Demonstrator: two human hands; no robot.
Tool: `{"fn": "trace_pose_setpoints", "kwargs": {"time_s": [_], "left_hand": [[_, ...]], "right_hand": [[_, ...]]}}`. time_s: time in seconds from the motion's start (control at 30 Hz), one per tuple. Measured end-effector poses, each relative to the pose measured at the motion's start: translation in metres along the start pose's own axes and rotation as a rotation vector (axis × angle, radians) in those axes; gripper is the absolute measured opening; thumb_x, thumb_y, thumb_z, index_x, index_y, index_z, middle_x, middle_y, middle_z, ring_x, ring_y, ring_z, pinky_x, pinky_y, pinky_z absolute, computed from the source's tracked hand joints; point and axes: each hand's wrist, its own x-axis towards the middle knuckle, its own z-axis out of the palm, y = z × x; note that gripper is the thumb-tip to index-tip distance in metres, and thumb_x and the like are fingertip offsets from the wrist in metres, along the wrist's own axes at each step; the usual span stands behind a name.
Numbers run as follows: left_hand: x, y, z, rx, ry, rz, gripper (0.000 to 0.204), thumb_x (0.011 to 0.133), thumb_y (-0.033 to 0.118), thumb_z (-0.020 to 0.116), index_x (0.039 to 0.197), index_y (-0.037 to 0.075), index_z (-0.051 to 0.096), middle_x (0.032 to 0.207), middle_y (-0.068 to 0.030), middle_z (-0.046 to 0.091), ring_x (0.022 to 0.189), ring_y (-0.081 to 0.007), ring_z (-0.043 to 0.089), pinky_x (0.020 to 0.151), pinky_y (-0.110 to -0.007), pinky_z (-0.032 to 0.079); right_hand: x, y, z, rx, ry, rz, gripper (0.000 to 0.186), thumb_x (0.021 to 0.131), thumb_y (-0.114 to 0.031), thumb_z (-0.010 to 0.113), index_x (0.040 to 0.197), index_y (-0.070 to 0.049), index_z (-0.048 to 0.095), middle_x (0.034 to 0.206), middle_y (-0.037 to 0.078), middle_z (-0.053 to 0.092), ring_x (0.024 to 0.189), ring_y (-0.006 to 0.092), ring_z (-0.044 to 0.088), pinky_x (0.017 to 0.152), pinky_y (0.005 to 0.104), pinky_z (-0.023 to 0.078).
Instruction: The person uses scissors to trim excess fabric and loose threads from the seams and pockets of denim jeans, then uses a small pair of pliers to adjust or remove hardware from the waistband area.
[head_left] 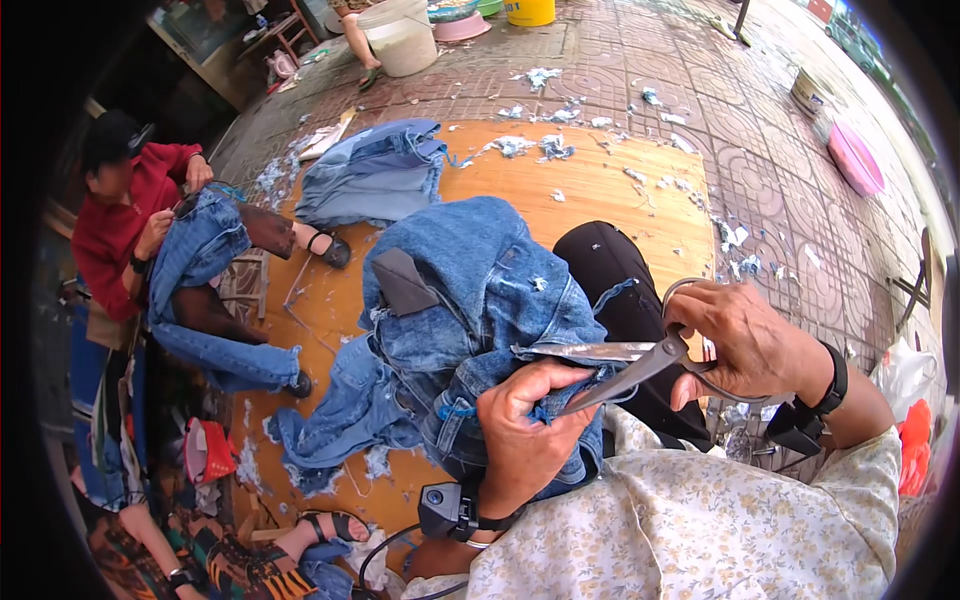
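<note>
Head view: blue jeans [455, 265] are lying bunched over the person's lap. At the jeans' near right edge, the left hand [530, 430] is pinching gathered fabric, its grip clamped on the denim, probably to steady it. Right of the jeans, the right hand [735, 335] is holding scissors [645, 372], its grip closed round the handles, presumably for control; the blades are standing apart, though whether cloth is lying between them is hard to tell. Beyond the jeans, a denim piece [370, 180] is resting on a wooden board [590, 185].
</note>
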Motion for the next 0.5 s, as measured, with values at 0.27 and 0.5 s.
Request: {"fn": "trace_pose_setpoints", "kwargs": {"time_s": [0.27, 0.5], "left_hand": [[-0.0042, -0.0034, 0.0017, 0.031, 0.013, 0.015, 0.018, 0.069, 0.001, 0.077, 0.080, -0.002, 0.064, 0.080, -0.0131, 0.068, 0.072, -0.0196, 0.067, 0.064, -0.028, 0.051], [-0.0036, 0.0004, 0.0025, 0.034, 0.029, -0.037, 0.018, 0.071, 0.004, 0.078, 0.078, -0.002, 0.063, 0.077, -0.0137, 0.068, 0.069, -0.0194, 0.067, 0.061, -0.029, 0.051]], "right_hand": [[-0.0052, -0.0103, 0.0013, -0.104, -0.024, 0.000, 0.058, 0.075, -0.060, 0.063, 0.074, -0.004, 0.049, 0.060, 0.011, 0.051, 0.061, 0.0343, 0.056, 0.053, 0.0415, 0.041], [-0.0070, -0.0095, 0.0008, -0.171, 0.016, -0.004, 0.057, 0.075, -0.060, 0.063, 0.070, -0.005, 0.048, 0.054, 0.011, 0.050, 0.051, 0.0335, 0.055, 0.045, 0.0411, 0.039]]}}
